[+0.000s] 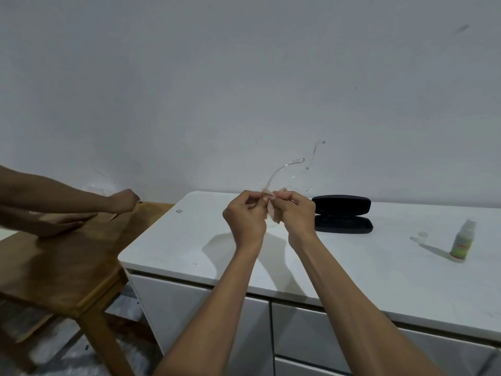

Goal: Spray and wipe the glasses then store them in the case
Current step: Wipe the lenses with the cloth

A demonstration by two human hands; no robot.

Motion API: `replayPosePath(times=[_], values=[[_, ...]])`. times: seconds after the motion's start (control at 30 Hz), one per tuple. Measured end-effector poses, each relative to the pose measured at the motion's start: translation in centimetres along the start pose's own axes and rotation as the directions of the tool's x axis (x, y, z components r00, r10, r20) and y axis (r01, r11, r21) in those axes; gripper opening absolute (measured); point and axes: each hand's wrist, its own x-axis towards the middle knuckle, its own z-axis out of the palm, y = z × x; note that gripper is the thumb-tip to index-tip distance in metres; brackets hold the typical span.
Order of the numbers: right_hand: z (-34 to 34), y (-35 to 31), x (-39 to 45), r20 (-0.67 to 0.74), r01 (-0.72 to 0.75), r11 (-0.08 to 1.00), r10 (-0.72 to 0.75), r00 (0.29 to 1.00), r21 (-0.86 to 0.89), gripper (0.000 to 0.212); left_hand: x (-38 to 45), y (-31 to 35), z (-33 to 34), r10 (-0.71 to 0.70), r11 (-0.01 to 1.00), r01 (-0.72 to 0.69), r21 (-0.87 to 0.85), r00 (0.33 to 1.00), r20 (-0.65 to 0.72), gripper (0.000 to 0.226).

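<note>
Wiping underway: left grip (245, 213) & right grip (294, 210) both pinch cloth (272, 210) round glasses (287, 169). Open case (342, 215) right of grips awaits; storing still left.

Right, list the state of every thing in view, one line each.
glasses: clear-framed, held up above the counter, temples open.
cloth: pinched in both hands against the glasses.
left hand: curled, pinching the cloth.
right hand: curled, pinching the cloth.
glasses case: open, lying on the counter.
spray bottle: upright, cap off.
cap: lying beside the bottle.
</note>
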Motion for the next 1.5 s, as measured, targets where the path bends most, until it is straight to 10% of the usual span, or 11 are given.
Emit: replayPosePath(times=[0.13, 0.5, 0.87, 1.2, 1.5], values=[[-1.2, -0.3, -0.2, 0.084, 0.010, 0.989, 0.002, 0.996, -0.145, 0.005, 0.6, -0.5, -0.9, 0.004, 0.999, -0.005, 0.036, 0.999, 0.053, 0.021], [2.4, 0.3, -2.0, -0.339, 0.214, 0.975, -0.221, 0.915, -0.058, 0.014, 0.0, -0.4, -0.6, 0.133, 0.988, -0.141, 0.067, 0.985, 0.113, 0.010], [1.2, 0.9, -1.0, -0.118, 0.115, 0.987, -0.128, 0.985, -0.113, 0.018, -0.1, -1.0, -0.5, 0.117, 0.992, -0.120, 0.036, 0.989, 0.088, 0.015], [1.4, 0.2, -1.7, -0.319, 0.110, 0.994, -0.105, 0.942, -0.004, 0.016, 0.0, -1.2, 0.2, 0.006, 0.998, -0.008, 0.068, 1.000, 0.027, 0.021], [0.4, 1.6, -1.4, -0.074, 0.042, 0.985, -0.055, 0.996, -0.167, 0.021, -0.2, -0.4, 0.3, -0.062, 0.992, 0.069, 0.107, 0.996, -0.066, 0.026]])
